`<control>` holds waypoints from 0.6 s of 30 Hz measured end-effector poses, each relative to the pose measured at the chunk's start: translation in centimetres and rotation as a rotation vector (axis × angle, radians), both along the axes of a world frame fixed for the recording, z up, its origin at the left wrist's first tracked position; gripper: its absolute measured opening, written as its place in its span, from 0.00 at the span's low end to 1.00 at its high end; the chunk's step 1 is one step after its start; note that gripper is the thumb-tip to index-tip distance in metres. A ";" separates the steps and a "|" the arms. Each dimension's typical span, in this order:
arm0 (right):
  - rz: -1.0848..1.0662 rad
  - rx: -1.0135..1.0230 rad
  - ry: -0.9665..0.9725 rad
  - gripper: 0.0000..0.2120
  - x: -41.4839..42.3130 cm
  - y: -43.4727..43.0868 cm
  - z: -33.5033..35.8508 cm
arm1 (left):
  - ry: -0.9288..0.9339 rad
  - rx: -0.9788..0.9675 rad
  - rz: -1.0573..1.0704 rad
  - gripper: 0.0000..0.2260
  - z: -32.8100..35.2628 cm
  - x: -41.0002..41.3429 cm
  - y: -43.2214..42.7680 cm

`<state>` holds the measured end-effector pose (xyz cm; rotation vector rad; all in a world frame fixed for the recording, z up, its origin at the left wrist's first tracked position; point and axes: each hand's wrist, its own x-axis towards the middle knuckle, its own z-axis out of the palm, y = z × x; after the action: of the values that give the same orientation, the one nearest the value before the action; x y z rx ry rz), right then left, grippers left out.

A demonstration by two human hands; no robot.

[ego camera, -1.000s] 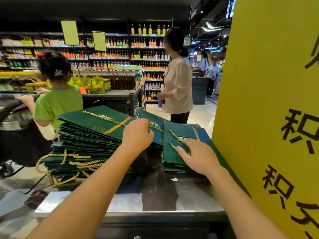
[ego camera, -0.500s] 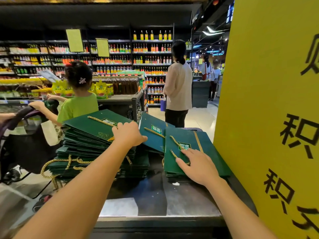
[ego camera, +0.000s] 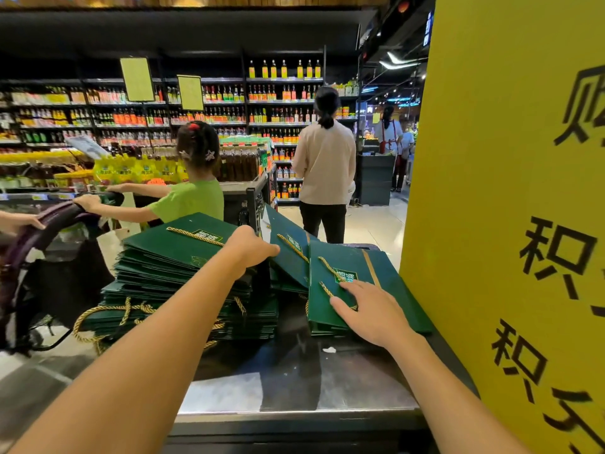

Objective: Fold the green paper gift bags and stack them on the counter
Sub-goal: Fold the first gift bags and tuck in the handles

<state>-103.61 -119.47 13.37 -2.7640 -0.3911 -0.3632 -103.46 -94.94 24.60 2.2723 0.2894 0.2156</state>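
The taller stack of green bags (ego camera: 170,276) sat centre left on the steel counter (ego camera: 294,391), its top bag tipped up toward the upper right. The left hand (ego camera: 250,249) lay on that bag's right edge (gripping or only resting, I could not tell). At centre right the right hand (ego camera: 371,311) pressed flat, fingers spread, on the smaller stack (ego camera: 330,319). This stack's top bag lay level, rope handles toward frame left, gold stripe running toward the frame's top. A tilted bag (ego camera: 288,257) leaned between the stacks.
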 end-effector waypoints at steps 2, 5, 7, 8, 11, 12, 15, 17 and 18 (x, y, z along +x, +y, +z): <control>0.001 0.010 0.003 0.29 0.0 -0.1 0.1 | -0.043 -0.015 -0.033 0.11 0.2 -0.1 -0.2; 0.010 0.027 0.004 0.29 0.1 -0.2 0.2 | -0.061 -0.117 -0.107 0.10 0.4 -0.4 -0.6; 0.016 0.049 0.002 0.29 0.1 -0.4 0.3 | -0.072 -0.218 -0.111 0.12 0.4 -0.6 -0.5; 0.018 0.060 0.004 0.29 0.1 -0.5 0.4 | -0.084 -0.260 -0.106 0.12 0.5 -0.7 -0.5; 0.016 0.097 0.020 0.28 0.1 -0.8 0.7 | -0.128 -0.338 -0.090 0.10 0.9 -1.1 -0.6; 0.016 0.116 0.025 0.28 0.1 -0.8 0.8 | -0.140 -0.351 -0.084 0.09 1.1 -1.2 -0.5; 0.026 0.140 0.037 0.27 0.0 -1.0 0.8 | -0.179 -0.373 -0.060 0.07 1.7 -1.7 -0.6; 0.028 0.135 0.040 0.27 0.0 -1.1 0.8 | -0.210 -0.383 -0.037 0.09 2.0 -1.9 -0.7; 0.028 0.132 0.044 0.27 -0.1 -1.1 0.9 | -0.225 -0.398 -0.024 0.11 2.1 -2.0 -0.6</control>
<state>-103.70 -120.57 14.22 -2.6300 -0.3807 -0.3095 -105.46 -95.55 26.74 1.8385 0.1689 0.3640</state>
